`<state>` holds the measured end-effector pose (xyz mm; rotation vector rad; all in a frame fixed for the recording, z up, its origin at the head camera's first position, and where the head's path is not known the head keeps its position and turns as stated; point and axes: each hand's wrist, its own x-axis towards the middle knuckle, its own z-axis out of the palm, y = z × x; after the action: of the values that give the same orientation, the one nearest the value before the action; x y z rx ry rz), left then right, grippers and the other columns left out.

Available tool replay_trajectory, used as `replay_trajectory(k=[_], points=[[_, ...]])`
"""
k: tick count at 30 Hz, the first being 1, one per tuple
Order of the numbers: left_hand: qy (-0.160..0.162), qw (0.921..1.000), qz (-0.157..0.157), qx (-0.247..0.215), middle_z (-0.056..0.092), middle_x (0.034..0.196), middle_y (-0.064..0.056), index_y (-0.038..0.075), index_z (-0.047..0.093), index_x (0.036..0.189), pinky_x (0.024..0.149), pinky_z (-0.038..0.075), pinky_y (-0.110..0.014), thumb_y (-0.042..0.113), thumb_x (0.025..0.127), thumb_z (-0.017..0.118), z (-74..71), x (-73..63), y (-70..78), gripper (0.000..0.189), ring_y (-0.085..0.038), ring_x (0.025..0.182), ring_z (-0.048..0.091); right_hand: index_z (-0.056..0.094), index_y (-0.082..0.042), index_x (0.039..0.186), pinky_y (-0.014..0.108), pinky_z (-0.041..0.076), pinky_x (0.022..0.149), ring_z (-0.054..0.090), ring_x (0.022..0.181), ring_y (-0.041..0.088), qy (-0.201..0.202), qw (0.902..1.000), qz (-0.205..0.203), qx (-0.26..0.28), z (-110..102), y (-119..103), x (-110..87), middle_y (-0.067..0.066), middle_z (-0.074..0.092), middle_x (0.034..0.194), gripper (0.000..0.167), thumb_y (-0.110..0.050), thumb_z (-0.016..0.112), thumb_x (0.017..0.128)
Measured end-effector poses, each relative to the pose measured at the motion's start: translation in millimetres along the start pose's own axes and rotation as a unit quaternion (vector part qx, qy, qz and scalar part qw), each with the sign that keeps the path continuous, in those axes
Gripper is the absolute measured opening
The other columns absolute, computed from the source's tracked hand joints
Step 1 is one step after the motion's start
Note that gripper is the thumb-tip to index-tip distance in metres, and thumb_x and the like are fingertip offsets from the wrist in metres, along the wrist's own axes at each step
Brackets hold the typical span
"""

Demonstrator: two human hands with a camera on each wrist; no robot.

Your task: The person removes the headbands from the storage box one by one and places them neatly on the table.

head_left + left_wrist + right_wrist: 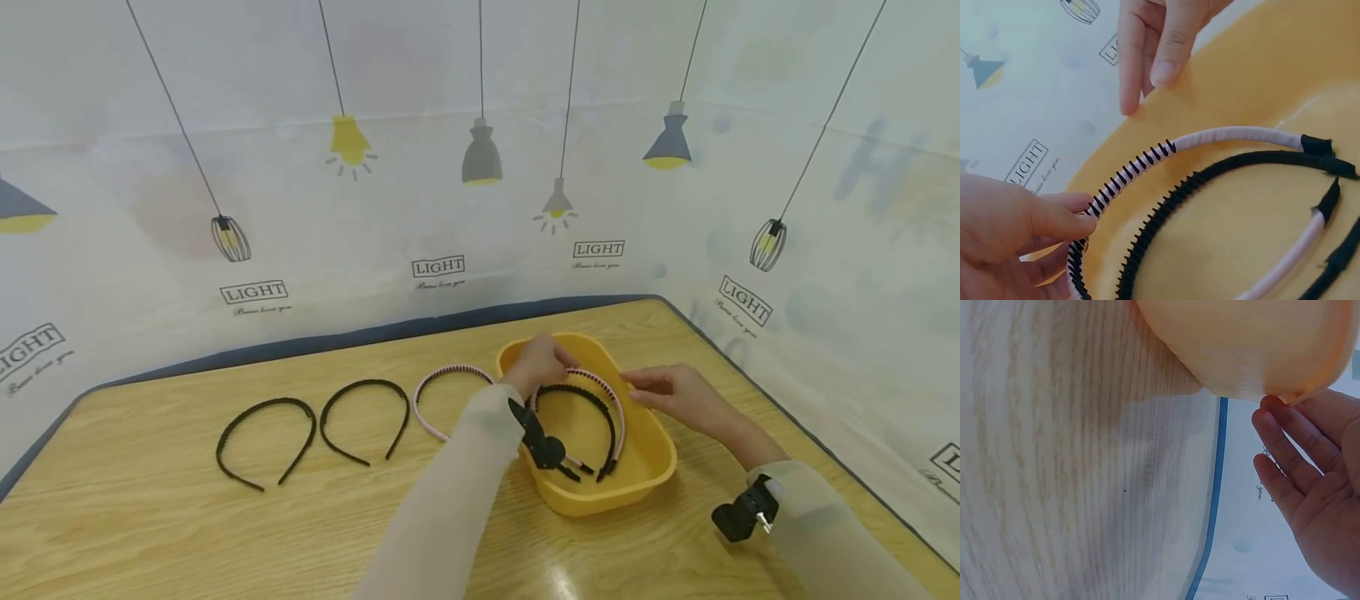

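My left hand (538, 362) reaches over the far left side of a yellow plastic basket (656, 454). Its thumb and fingers pinch the curved top of a pink headband (1235, 133) with black ribbing, as the left wrist view shows closely. Beside that band, inside the basket, lies a black toothed headband (1229, 162); the open ends of both point toward the near side. At the basket's right rim, my right hand (678, 396) pinches the edge, thumb on the inner side and fingertips (1272, 403) against the outside.
Left of the basket, a second pink headband (420, 400) lies on the wooden table (315, 542), partly hidden by my left sleeve. Farther left lie two black headbands, one (405, 408) nearer and one (221, 442) at the end. A lamp-printed cloth (375, 217) borders the table's back and right.
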<state>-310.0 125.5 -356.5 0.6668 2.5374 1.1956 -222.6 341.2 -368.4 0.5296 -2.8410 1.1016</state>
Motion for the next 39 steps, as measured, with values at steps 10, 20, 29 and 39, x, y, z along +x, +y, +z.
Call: replay_trajectory(k=[10,20,29,39], points=[[-0.015,0.9997,0.012,-0.012,0.067,0.101,-0.007,0.004,0.071,0.103,0.076,0.05,-0.026,-0.004,0.085,0.06,-8.9,5.2,1.0,0.023,-0.021,0.099,0.059,0.057,0.007,0.12,0.031,0.052,0.076,0.059,0.1,0.034,0.002,1.0,-0.005,0.005,0,2,-0.3,0.024,0.059,0.113,0.037,-0.015,0.059,0.091],[0.021,0.9994,0.028,0.003,0.068,0.1,-0.006,0.006,0.071,0.103,0.074,0.05,-0.024,-0.005,0.084,0.061,-26.3,3.5,8.4,0.024,-0.02,0.097,0.06,0.057,0.007,0.121,0.031,0.052,0.076,0.059,0.1,0.034,-0.004,0.9999,0.006,0.013,0,2,0.3,0.024,0.059,0.114,0.036,-0.013,0.059,0.09],[0.04,0.9981,0.046,0.011,0.066,0.102,-0.003,0.008,0.071,0.104,0.076,0.049,-0.023,-0.002,0.086,0.061,-49.2,1.0,15.2,0.023,-0.018,0.097,0.058,0.057,0.006,0.12,0.03,0.052,0.075,0.06,0.098,0.033,0.0,1.0,-0.002,0.006,2,0,-0.2,0.023,0.06,0.113,0.036,-0.015,0.059,0.09],[0.04,0.9975,0.055,-0.017,0.064,0.106,-0.006,0.007,0.069,0.108,0.076,0.05,-0.025,-0.001,0.087,0.059,-83.4,-9.0,21.8,0.024,-0.018,0.094,0.059,0.057,0.008,0.12,0.029,0.052,0.074,0.06,0.098,0.033,0.0,1.0,-0.005,0.006,1,-1,-0.6,0.024,0.059,0.113,0.037,-0.015,0.059,0.09]])
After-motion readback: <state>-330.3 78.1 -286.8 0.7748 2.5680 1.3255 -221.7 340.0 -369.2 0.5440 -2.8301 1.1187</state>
